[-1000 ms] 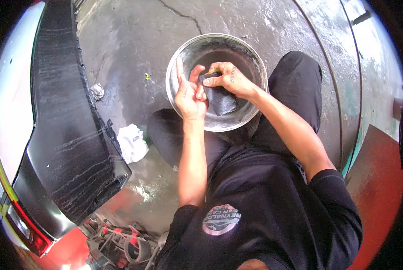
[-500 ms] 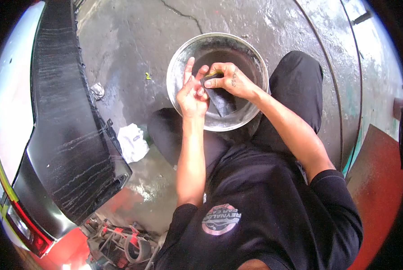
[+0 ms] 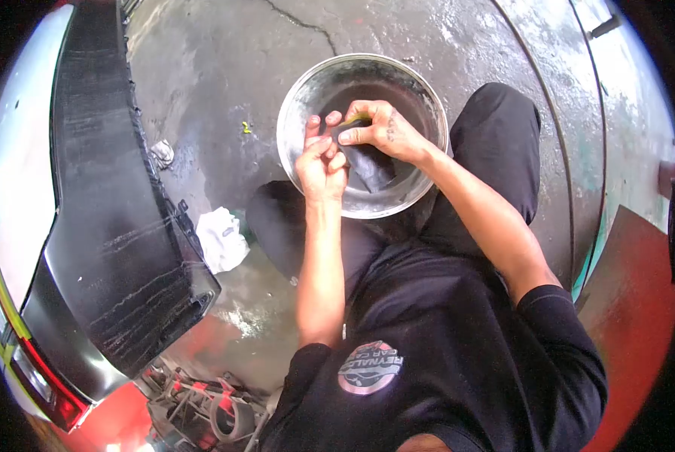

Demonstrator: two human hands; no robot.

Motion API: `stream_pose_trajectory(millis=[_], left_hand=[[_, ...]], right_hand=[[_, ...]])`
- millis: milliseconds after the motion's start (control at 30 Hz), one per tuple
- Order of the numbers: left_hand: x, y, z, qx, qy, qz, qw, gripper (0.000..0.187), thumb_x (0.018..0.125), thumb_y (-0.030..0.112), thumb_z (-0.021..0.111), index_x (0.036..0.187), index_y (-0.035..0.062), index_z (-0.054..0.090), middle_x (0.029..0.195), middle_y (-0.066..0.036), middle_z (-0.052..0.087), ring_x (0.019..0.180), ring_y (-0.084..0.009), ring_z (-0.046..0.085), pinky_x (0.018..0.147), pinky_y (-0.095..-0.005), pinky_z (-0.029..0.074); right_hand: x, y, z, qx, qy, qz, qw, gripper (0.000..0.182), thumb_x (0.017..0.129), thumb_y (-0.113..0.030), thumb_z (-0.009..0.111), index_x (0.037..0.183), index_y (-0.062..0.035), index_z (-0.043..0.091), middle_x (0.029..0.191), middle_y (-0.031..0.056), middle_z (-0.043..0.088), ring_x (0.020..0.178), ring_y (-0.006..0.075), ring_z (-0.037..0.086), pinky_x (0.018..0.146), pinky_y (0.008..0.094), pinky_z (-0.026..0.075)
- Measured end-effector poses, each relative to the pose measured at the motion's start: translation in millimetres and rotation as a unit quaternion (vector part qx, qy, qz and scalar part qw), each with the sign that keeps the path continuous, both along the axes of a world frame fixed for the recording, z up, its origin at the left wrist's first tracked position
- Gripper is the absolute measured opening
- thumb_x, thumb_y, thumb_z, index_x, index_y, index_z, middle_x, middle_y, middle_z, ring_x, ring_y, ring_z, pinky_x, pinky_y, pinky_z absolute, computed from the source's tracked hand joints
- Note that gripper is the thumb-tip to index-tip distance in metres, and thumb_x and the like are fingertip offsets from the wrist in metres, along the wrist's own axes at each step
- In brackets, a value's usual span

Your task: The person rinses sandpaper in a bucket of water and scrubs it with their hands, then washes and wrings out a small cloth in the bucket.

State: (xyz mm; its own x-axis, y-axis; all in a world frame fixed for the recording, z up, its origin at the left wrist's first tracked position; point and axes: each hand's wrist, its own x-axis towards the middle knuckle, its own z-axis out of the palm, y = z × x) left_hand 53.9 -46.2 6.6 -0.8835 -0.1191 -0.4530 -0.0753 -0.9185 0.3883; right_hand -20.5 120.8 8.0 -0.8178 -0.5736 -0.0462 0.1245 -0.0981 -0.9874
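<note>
Over a round metal basin (image 3: 437,135), my right hand (image 3: 383,134) pinches a thin dark sheet (image 3: 370,167) between thumb and fingers. A small yellow edge shows under its fingertips. The sheet hangs down inside the basin rim and looks wet. My left hand (image 3: 324,162) is palm up beside it, fingers curled, with the fingertips at the sheet's upper left edge. Something small and dark shows between its fingers, too small to make out.
A large black car body part (image 3: 119,211) lies along the left, with a white crumpled cloth (image 3: 222,239) by it. Black framework parts (image 3: 232,414) lie at the lower left. A cable (image 3: 556,113) crosses the wet floor on the right, near a reddish panel (image 3: 624,286).
The left hand's raised index finger has curled in. The right hand has shifted slightly left and up with the sheet.
</note>
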Motion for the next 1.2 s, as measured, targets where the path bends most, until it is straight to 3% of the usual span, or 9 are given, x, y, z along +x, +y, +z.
stream_pose_trajectory(millis=[100,233,367,467,600,767,933,1100,1200], left_hand=[[-2,-6,-10,0.017,0.058,-0.026,0.998,0.042,0.085,-0.012,0.054,0.121,0.0112,0.058,0.117,-0.012,0.055,0.062,-0.0084,0.044,0.044,-0.0193,0.036],[-9,-12,-14,0.135,0.196,-0.062,0.969,0.035,0.084,-0.006,0.058,0.115,0.0094,0.060,0.108,-0.010,0.052,0.063,-0.0106,0.040,0.043,-0.0209,0.034],[-9,-15,-15,0.072,0.146,-0.021,0.986,0.029,0.083,0.014,0.066,0.111,0.0067,0.062,0.102,-0.011,0.053,0.065,-0.0140,0.039,0.043,-0.0236,0.029],[-12,-7,-10,0.005,0.107,0.024,0.994,0.028,0.086,0.018,0.063,0.111,0.0062,0.061,0.099,-0.012,0.055,0.065,-0.0144,0.040,0.042,-0.0243,0.028],[-8,-3,-12,-0.172,0.090,0.008,0.981,0.028,0.090,0.027,0.063,0.112,0.0083,0.061,0.105,-0.015,0.067,0.083,-0.0192,0.064,0.046,-0.0216,0.038],[-12,-15,-21,0.018,0.172,-0.006,0.985,0.035,0.089,0.025,0.065,0.119,0.0086,0.063,0.114,-0.015,0.063,0.066,-0.0148,0.046,0.044,-0.0232,0.033],[-17,-4,-5,-0.105,0.150,0.022,0.983,0.037,0.093,0.028,0.062,0.123,0.0068,0.061,0.129,-0.020,0.060,0.068,-0.0179,0.051,0.044,-0.0220,0.036],[-19,7,5,-0.261,0.141,-0.012,0.955,0.045,0.094,0.032,0.060,0.129,0.0034,0.059,0.138,-0.021,0.057,0.074,-0.0204,0.058,0.043,-0.0208,0.038],[-18,2,2,-0.178,0.146,-0.004,0.973,0.044,0.095,0.030,0.059,0.131,0.0035,0.058,0.138,-0.021,0.057,0.077,-0.0212,0.059,0.045,-0.0212,0.041]], right_hand=[[-5,0,-9,0.047,-0.025,0.014,0.998,0.026,0.085,-0.019,0.081,0.097,0.0011,0.071,0.093,0.0072,0.072,0.091,0.0135,0.064,0.081,0.0319,0.050],[-7,0,-23,0.103,-0.029,-0.058,0.993,0.030,0.084,-0.022,0.083,0.099,-0.0001,0.069,0.084,0.0033,0.068,0.082,0.0123,0.061,0.074,0.0309,0.050],[-13,13,-16,-0.027,-0.149,-0.035,0.988,0.025,0.083,-0.020,0.084,0.094,-0.0053,0.067,0.083,-0.0028,0.066,0.079,0.0084,0.059,0.071,0.0289,0.048],[1,7,-9,-0.007,-0.019,0.031,0.999,0.025,0.083,-0.021,0.085,0.092,-0.0050,0.068,0.082,-0.0033,0.065,0.082,0.0060,0.058,0.074,0.0268,0.047],[7,-4,-12,0.079,0.029,0.040,0.996,0.024,0.084,-0.020,0.083,0.091,-0.0021,0.068,0.082,-0.0008,0.066,0.083,0.0078,0.058,0.075,0.0282,0.047],[-1,-2,-21,0.074,-0.076,0.003,0.994,0.020,0.084,-0.016,0.081,0.090,-0.0025,0.067,0.078,-0.0007,0.066,0.075,0.0086,0.057,0.068,0.0284,0.046],[-8,11,-2,-0.024,-0.181,0.020,0.983,0.025,0.083,-0.023,0.083,0.088,-0.0055,0.067,0.081,-0.0008,0.066,0.076,0.0089,0.059,0.067,0.0287,0.048],[3,-2,-17,0.067,-0.038,0.061,0.995,0.027,0.081,-0.024,0.083,0.089,-0.0027,0.069,0.081,0.0036,0.067,0.076,0.0121,0.061,0.071,0.0320,0.049],[4,-4,-12,0.073,-0.095,0.045,0.992,0.023,0.082,-0.021,0.083,0.085,-0.0043,0.067,0.077,-0.0004,0.064,0.074,0.0088,0.057,0.068,0.0293,0.046]])
